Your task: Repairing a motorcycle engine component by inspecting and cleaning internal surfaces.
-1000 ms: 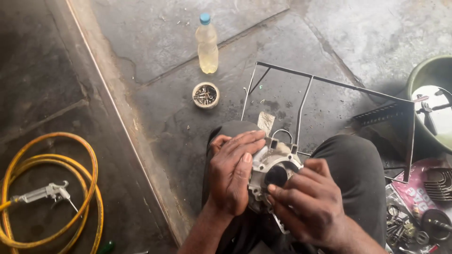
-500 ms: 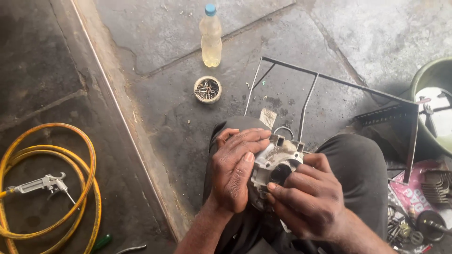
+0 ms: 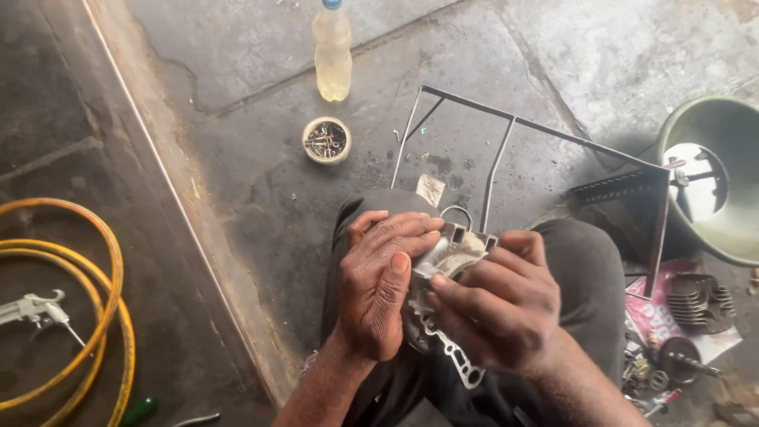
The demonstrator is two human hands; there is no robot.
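Note:
Both hands grip a silvery cast metal engine part (image 3: 449, 255) over my lap, between my knees in dark trousers. My left hand (image 3: 385, 283) wraps its left side, thumb pressed on the top face. My right hand (image 3: 494, 308) covers the right side and front, fingers curled over it. A pale gasket-like edge with holes (image 3: 457, 360) sticks out below my right hand. Most of the part is hidden by the hands.
A small round tin of screws (image 3: 326, 141) and a plastic bottle of yellowish liquid (image 3: 333, 52) stand ahead on the concrete. A thin metal frame (image 3: 506, 142) lies beyond my knees. Green basin (image 3: 715, 186) at right, finned cylinder (image 3: 700, 300) below it. Yellow hose (image 3: 87, 316) and air gun (image 3: 35, 310) at left.
The view has tilted and shifted slightly. My right hand has slid up over the part, covering the dark round opening seen before. The left hand keeps its grip.

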